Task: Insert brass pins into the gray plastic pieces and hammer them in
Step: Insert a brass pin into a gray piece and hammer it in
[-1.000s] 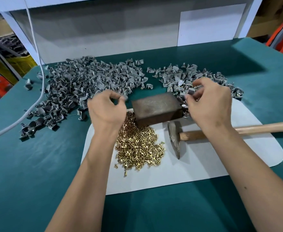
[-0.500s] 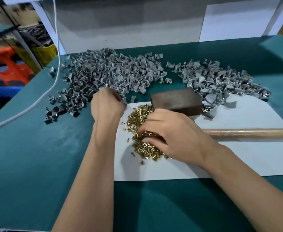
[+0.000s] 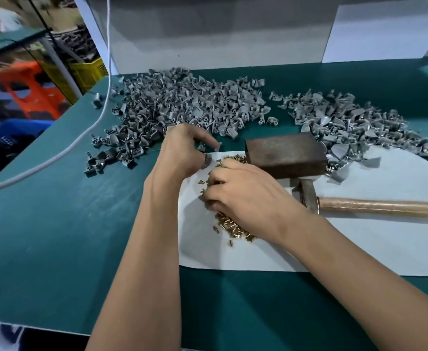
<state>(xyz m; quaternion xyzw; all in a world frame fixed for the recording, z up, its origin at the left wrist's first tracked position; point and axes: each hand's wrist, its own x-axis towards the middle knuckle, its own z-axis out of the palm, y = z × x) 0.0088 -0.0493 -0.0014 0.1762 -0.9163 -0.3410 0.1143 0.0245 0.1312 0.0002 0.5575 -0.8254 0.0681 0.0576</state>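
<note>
The right hand (image 3: 248,196) lies palm down on the heap of brass pins (image 3: 233,224), its fingers curled into the pile in a grip that appears to pinch pins, though what the fingertips hold is hidden beneath the hand. The left hand (image 3: 182,153) is just beyond it at the far left corner of the white sheet (image 3: 359,244), its fingers bent and its grip closed on a small gray plastic piece (image 3: 206,160) tucked against the thumb side, with the forefinger reaching toward loose pieces at the sheet's edge. The pins spread over the left part of the sheet, some scattered singly around the heap. Just beyond the right hand stands a dark, rusty metal block (image 3: 286,154), its near left corner touching the pins. A hammer (image 3: 359,205) lies flat on the sheet to the right of the right hand, its steel head near the block and its wooden handle running off the right edge of the view. Two heaps of gray plastic pieces lie on the green desk (image 3: 56,236): the large heap (image 3: 182,107) beyond the left hand and the smaller heap (image 3: 354,127) behind and to the right of the block, its nearest pieces spilling onto the sheet. A white cable (image 3: 56,158) trails across the desk's far left corner. Beyond the desk's left edge, blurred orange, yellow and blue crates show.
</note>
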